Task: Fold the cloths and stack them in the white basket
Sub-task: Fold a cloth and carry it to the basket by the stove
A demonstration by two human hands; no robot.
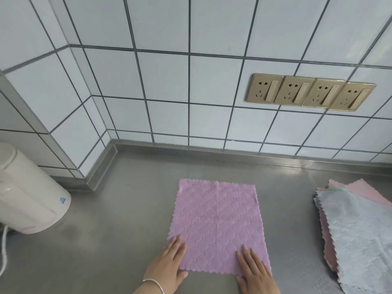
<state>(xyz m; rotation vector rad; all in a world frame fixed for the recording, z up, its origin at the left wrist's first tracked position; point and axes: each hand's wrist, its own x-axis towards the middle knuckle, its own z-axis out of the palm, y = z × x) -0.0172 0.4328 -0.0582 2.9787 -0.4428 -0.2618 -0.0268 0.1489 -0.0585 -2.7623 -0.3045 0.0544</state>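
Only the head view to go on, so here's what it shows. A purple cloth [216, 228] is spread flat and unfolded on the steel table [127, 219], running away from the hands toward the tiled wall [165, 92]. The left hand [167, 264] lies flat on the near left corner, fingers straight, thumb tucked at the cloth's near edge. It looks like it's pressing the corner down rather than pinching it. The right hand [254, 270] does the same on the near right corner, fingers straight on top of the fabric, holding nothing. There's a bangle [153, 284] on the left wrist.

Off to the right of the right hand sits a pile of cloths [352, 230], blue on top with pink ones peeking out underneath, all unfolded as far as I can tell. To the left of the left hand there's a cream kettle-type thing [27, 196].

Progress-wise I'd say it's early: this cloth has no fold in it yet, the pile is waiting, and the white basket isn't in view, so I can't tell whether anything's in it. My guess is the first fold is next.
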